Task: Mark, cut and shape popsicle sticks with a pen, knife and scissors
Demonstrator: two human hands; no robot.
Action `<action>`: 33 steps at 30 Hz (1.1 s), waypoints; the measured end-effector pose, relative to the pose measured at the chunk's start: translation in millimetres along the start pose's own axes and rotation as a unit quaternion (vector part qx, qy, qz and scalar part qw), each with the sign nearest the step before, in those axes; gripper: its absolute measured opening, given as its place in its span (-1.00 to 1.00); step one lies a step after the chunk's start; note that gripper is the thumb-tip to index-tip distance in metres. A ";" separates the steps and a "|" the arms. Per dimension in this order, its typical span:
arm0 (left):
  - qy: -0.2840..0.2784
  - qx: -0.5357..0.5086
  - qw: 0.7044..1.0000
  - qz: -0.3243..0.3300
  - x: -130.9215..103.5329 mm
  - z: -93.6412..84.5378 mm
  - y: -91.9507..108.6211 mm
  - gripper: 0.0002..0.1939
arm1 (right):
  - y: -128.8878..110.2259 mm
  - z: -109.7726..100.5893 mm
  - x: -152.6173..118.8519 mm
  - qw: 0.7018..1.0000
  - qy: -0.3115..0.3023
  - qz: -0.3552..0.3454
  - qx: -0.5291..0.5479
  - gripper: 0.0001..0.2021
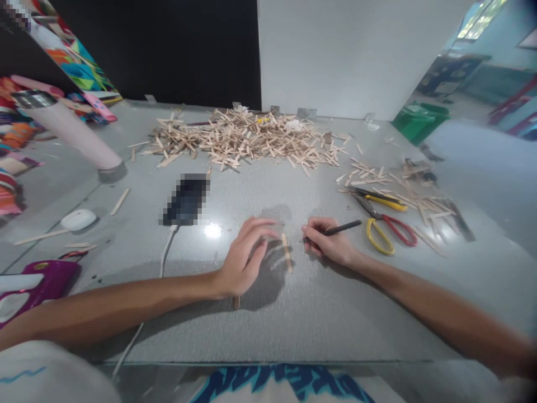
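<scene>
My left hand hovers over the grey table with its fingers apart and nothing in them. Just right of its fingertips lies a short wooden stick, flat on the table between my two hands. My right hand grips a slim black pen, its tip pointing left and down toward the table near the stick. A second wooden piece shows partly below my left wrist; the rest of it is hidden.
A heap of cut wooden sticks spreads along the back. Scissors with red and yellow handles and yellow-handled pliers lie right. A phone with a white cable, a pink bottle and a purple glue gun are left.
</scene>
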State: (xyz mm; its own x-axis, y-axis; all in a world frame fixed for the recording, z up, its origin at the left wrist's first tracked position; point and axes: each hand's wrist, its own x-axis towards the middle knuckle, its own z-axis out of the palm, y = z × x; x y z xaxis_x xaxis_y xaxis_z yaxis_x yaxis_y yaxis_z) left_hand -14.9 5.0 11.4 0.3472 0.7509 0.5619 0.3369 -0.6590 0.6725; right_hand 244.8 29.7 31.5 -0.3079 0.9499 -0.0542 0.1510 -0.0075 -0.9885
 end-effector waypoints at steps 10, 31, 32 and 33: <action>-0.196 0.103 0.971 0.088 2.3 -2.8 10.3 -0.70 | 2.5 0.9 -1.2 1.000 -0.013 0.003 -0.016 -0.48; -0.218 0.177 0.954 0.107 -1.5 1.8 9.7 -0.70 | 0.1 11.5 0.9 0.992 -0.054 -0.005 -0.112 -0.52; -0.218 0.178 0.953 0.109 -1.5 2.2 9.9 -0.70 | 1.6 11.5 1.4 0.993 -0.055 -0.002 -0.107 -0.52; -0.218 0.178 0.953 0.111 -1.6 2.6 10.1 -0.71 | 2.7 11.4 1.8 0.993 -0.055 0.001 -0.103 -0.53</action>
State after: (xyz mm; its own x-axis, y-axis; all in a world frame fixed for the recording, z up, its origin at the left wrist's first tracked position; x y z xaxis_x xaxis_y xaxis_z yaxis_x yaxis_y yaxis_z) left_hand -9.9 -3.0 16.0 0.7484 0.5531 0.3660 0.4623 -0.8307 0.3101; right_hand 233.9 27.8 27.2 -0.4065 0.9098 -0.0832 0.3377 0.0650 -0.9390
